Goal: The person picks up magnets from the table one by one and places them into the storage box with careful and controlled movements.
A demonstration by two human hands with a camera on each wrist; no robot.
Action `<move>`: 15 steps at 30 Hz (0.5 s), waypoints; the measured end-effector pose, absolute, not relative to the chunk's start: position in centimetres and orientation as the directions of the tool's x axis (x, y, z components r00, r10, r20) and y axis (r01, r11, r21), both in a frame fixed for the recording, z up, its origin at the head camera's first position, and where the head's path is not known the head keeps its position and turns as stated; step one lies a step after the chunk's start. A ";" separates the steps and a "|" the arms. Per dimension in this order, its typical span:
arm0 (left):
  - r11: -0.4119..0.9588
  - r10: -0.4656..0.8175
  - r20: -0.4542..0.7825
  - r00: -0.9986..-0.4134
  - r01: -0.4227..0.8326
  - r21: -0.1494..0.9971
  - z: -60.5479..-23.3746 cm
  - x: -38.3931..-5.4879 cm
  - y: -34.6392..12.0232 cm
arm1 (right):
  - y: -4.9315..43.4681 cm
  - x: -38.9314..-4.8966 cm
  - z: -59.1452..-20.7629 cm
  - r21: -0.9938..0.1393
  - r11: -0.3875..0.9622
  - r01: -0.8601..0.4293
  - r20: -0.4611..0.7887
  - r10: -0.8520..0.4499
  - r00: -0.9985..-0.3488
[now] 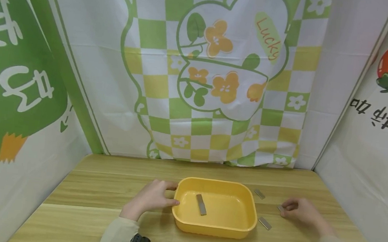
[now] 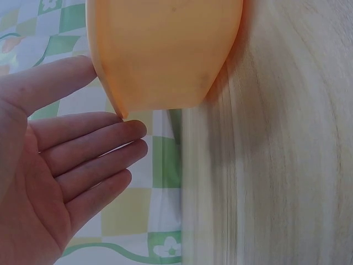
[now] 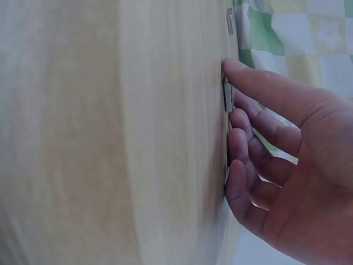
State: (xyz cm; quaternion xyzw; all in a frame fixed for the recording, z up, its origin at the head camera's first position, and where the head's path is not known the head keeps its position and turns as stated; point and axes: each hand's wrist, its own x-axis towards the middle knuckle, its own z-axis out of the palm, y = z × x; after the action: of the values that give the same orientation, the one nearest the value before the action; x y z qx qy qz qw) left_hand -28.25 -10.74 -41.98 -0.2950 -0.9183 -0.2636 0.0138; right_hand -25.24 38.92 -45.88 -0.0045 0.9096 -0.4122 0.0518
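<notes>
My left hand (image 1: pixel 152 195) is at the left rim of a yellow plastic tub (image 1: pixel 214 231), fingers nearly straight. In the left wrist view, the thumb and fingertips touch the tub's edge (image 2: pixel 95 61). Inside the tub lies a flat grey metal bar (image 1: pixel 201 204). To the right of the tub, my right hand (image 1: pixel 299 211) pinches a small grey metal block (image 1: pixel 280 208) at the tabletop. The right wrist view shows that block (image 3: pixel 228 95) between the thumb and curled fingers; its far side is partly hidden.
Two more metal blocks lie between the tub and my right hand, a farther block (image 1: pixel 259 193) and a nearer block (image 1: pixel 265 223). The wooden table (image 1: pixel 109 179) is bounded by a checked curtain (image 1: pixel 213 139) behind and printed cloths at both sides.
</notes>
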 end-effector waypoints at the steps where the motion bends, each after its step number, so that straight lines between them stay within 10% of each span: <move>1: 0.686 0.534 0.182 -0.826 0.549 0.477 -42.0 -28.3 -10.7 | 38.9 -25.3 -45.9 -0.737 0.675 0.024 -0.082 -0.054 -0.995; 15: 0.682 0.537 0.183 -0.823 0.552 0.479 -42.1 -28.3 -10.8 | 39.2 -25.7 -45.8 -0.629 0.777 -0.025 -0.053 -0.075 -0.996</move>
State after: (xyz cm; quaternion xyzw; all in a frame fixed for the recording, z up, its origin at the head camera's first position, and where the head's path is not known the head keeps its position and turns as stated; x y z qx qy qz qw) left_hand -28.30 -10.80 -42.06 -0.2970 -0.9171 -0.2656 0.0137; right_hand -25.69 39.17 -45.78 -0.0267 0.9418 -0.3329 0.0374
